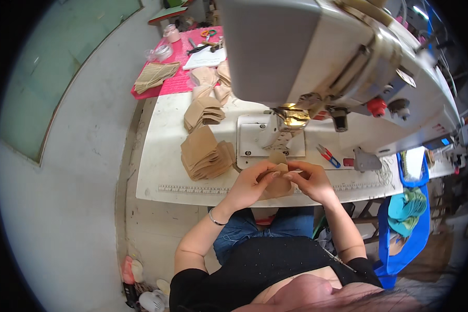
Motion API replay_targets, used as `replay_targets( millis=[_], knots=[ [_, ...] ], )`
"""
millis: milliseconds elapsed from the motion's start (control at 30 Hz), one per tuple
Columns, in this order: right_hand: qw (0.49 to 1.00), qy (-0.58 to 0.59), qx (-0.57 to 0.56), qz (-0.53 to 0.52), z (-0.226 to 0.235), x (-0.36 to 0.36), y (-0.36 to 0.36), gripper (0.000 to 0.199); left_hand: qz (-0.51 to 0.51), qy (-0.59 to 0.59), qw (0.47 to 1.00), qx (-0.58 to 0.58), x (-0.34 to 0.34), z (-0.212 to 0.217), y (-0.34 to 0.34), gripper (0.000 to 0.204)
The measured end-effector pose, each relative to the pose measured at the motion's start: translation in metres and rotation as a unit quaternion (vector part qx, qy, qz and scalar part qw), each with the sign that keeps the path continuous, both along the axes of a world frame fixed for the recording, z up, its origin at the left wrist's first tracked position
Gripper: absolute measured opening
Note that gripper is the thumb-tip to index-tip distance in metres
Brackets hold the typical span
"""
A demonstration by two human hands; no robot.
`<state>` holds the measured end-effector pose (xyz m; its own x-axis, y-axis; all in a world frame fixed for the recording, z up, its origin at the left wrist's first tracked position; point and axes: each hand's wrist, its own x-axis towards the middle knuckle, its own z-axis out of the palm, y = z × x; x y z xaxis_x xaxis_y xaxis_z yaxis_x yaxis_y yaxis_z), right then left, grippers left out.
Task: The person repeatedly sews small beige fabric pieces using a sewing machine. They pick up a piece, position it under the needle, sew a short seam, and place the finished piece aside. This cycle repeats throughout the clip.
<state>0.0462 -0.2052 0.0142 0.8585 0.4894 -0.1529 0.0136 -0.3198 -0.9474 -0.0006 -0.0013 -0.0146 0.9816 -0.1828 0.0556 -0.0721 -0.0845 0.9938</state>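
Observation:
A tan cut fabric piece (277,188) is held up at the table's front edge, just before the sewing machine's needle area. My left hand (251,182) pinches it from the left, thumb and fingers together. From the other side my right hand (311,180) grips the same piece, its thumb close to the left thumb. The sewing machine (275,47) towers over the work, its lamp lighting the needle and the metal plate (248,136). Left of my hands lies a stack of tan fabric pieces (200,151), with another stack (203,112) behind it.
Thread snips (327,156) lie right of the plate. A ruler strip (192,191) runs along the front edge. Pink cloth (179,80) at the back left carries a tied bundle (156,76), jars and scissors (209,34). A blue bin (408,244) with green pieces hangs at right.

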Motion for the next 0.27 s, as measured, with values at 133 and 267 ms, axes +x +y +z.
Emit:
replay_targets(
  millis=[133, 267],
  knots=[
    [0.998, 0.014, 0.057, -0.021, 0.001, -0.002, -0.003, 0.027, 0.018, -0.083, 0.994, 0.063, 0.001, 0.014, -0.003, 0.026],
    [0.998, -0.014, 0.063, -0.027, 0.006, -0.005, -0.005, 0.031, 0.063, -0.087, 0.989, 0.103, 0.004, 0.025, 0.001, 0.029]
  ],
)
